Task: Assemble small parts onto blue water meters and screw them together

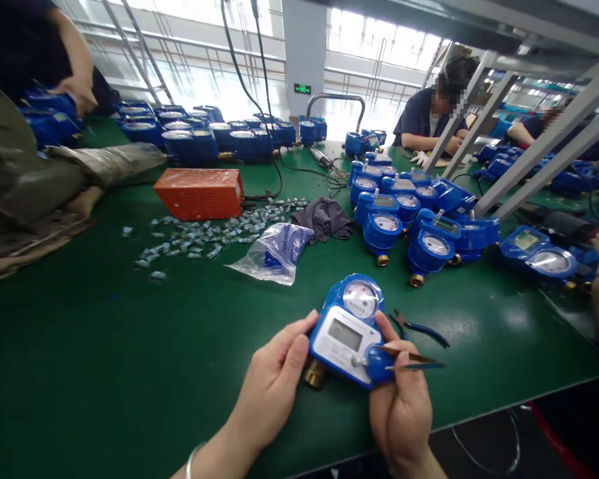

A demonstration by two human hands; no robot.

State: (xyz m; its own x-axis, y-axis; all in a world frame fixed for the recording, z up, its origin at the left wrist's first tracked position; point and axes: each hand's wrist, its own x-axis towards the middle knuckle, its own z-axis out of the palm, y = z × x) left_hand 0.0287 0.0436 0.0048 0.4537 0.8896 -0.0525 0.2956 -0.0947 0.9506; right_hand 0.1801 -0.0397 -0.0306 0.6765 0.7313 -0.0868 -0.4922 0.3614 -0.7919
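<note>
Both hands grip: left hand (pixel 274 386) meter (pixel 352 329), dial away; right hand (pixel 402 406) tweezers (pixel 412 361).

An orange box (pixel 198 193) sits on the green surface (pixel 80 359) beside scattered small clips (pixel 204 233), a plastic bag (pixel 274 253), a grey cloth (pixel 324 218) and pliers (pixel 419 327). Blue meters (pixel 409 219) cluster beyond; co-workers (pixel 429 113) sit behind, perhaps gloved.

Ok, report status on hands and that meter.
Left hand grips blue water meter at its side. Right hand pinches metal tweezers at the meter's corner. Blue-handled pliers lie beside, apart.
</note>
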